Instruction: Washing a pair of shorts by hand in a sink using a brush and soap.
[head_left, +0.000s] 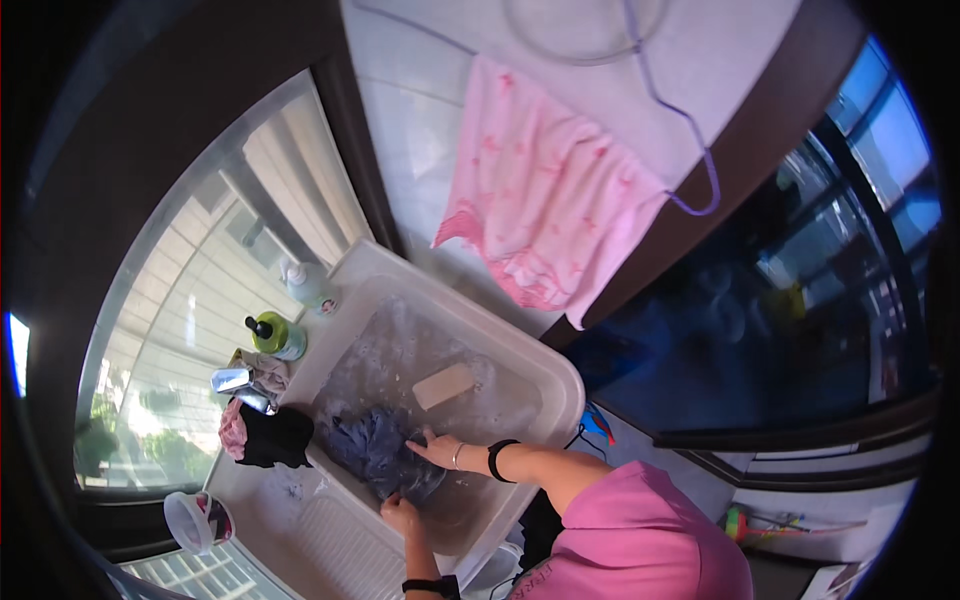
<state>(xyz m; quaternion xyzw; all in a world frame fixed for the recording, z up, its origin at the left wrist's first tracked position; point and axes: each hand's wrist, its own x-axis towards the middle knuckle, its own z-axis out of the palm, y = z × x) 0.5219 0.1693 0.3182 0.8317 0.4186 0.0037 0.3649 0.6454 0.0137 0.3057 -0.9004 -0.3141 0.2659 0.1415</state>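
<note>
A wet, dark blue-grey cloth garment (371, 446) lies bunched in soapy water in the basin of a pale laundry sink (480, 296). My left hand (399, 514) is closed at the garment's lower edge, close to the divider beside the washboard. On the garment's right side rests my right hand (439, 450), thumb and forefinger visible at the cloth. Its other fingers are hidden, so its grip is unclear. Up from that hand, a pale rectangular block (444, 386) sits in the water.
The ridged washboard (352, 536) adjoins the basin. Along the window ledge are a chrome faucet (244, 388), black cloth (277, 436), pink cloth (233, 431), a green pump bottle (277, 336), a clear pump bottle (309, 285) and a plastic tub (196, 523). A pink towel (540, 195) hangs above.
</note>
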